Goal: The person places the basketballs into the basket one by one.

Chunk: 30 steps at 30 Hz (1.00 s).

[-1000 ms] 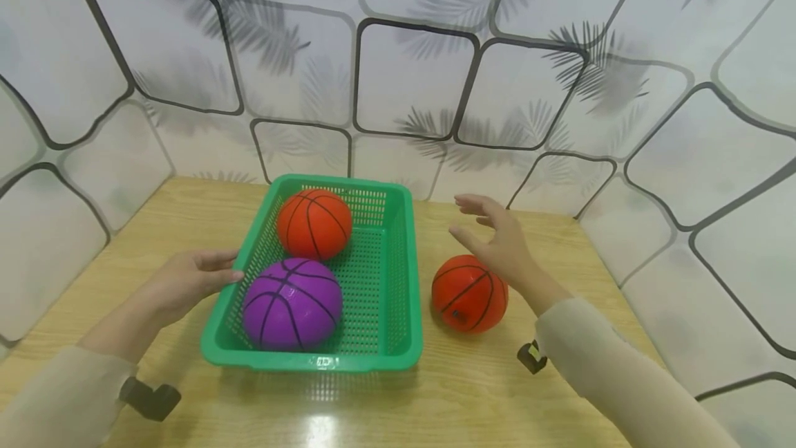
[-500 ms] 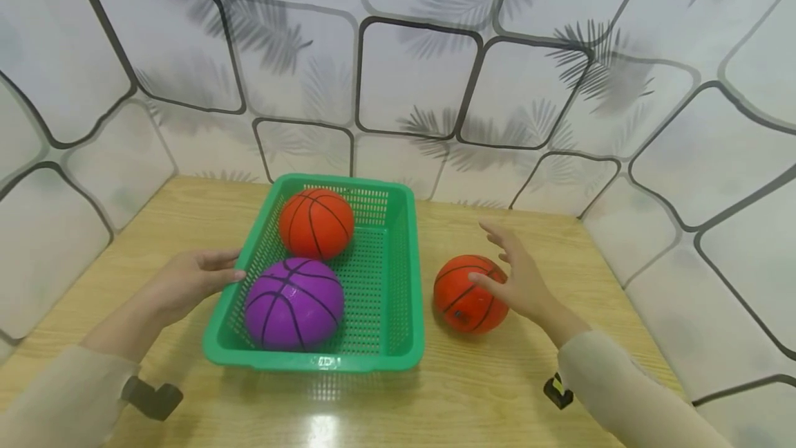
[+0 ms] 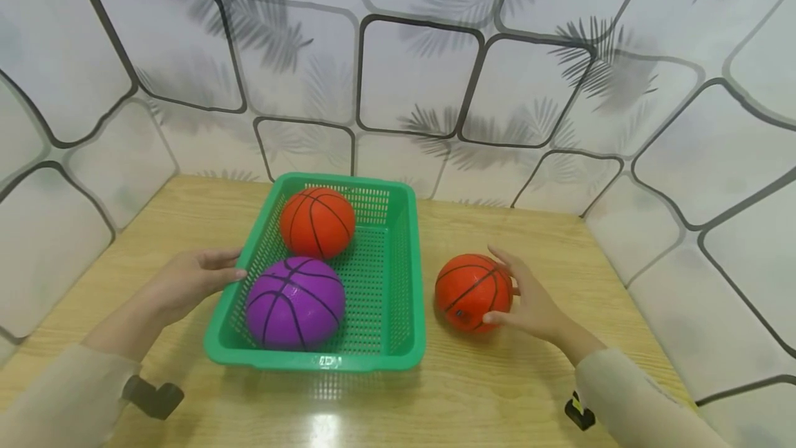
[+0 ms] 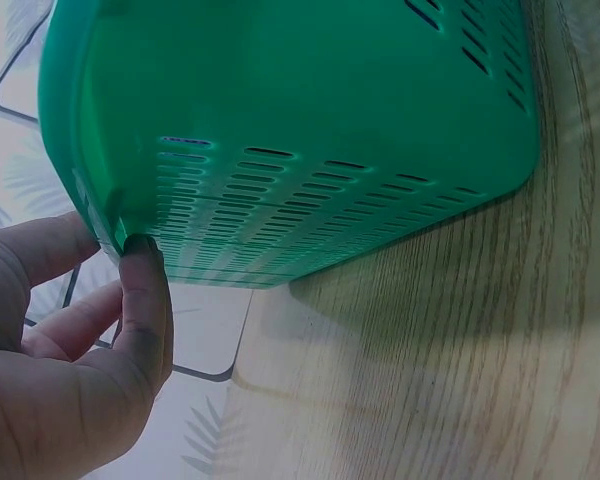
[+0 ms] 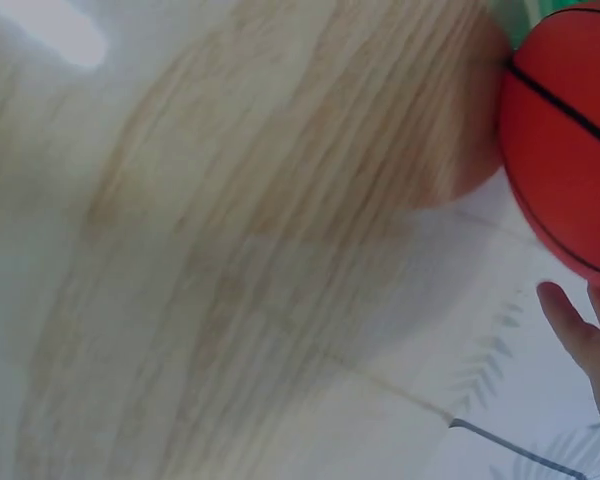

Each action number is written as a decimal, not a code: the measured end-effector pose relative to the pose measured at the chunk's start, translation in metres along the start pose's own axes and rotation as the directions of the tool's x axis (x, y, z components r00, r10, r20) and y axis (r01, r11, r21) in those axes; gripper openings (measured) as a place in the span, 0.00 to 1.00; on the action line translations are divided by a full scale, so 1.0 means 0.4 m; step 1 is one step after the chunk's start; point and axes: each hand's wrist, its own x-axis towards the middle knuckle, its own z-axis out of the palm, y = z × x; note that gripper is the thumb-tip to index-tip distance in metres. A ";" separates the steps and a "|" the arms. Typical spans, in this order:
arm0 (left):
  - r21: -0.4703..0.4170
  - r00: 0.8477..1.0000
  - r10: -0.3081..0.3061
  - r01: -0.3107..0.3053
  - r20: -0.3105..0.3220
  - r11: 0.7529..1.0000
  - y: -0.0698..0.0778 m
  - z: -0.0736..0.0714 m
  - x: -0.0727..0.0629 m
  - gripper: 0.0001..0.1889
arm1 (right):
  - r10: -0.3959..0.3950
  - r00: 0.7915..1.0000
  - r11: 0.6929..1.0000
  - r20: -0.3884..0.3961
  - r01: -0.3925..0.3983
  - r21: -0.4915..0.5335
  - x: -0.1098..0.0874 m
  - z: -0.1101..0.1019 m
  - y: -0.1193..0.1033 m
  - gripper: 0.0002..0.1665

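A green slotted basket [image 3: 401, 282] stands on the wooden table with an orange ball [image 3: 317, 222] at its far end and a purple ball [image 3: 295, 303] at its near end. My left hand [image 3: 199, 275] holds the basket's left rim. In the left wrist view the thumb [image 4: 145, 290] presses on the edge of the basket [image 4: 310, 110]. A second orange ball [image 3: 472, 291] lies on the table right of the basket. My right hand [image 3: 528, 296] rests against its right side with fingers spread. The right wrist view shows a fingertip [image 5: 570, 320] just beside that ball [image 5: 565, 150].
White walls [image 3: 410, 75] with dark lines and leaf prints close in the table [image 3: 485, 379] at the back and on both sides. Black wrist mounts [image 3: 152, 396] sit near the front edge. Bare wood lies in front of the basket and behind the loose ball.
My right hand came down from above and behind the loose orange ball to its right side and now touches it. The left hand, the basket and the balls in it stayed put.
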 end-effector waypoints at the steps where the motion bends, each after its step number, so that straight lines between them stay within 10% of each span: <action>1: -0.002 1.000 0.000 0.000 0.001 1.000 0.000 0.000 0.000 0.34 | 0.007 1.000 1.000 0.011 -0.007 0.009 -0.003 0.000 0.001 0.65; 30: -0.020 1.000 0.008 -0.008 -0.003 1.000 0.000 0.000 -0.002 0.34 | 0.096 0.995 0.988 -0.003 -0.095 0.122 -0.025 -0.029 0.024 0.59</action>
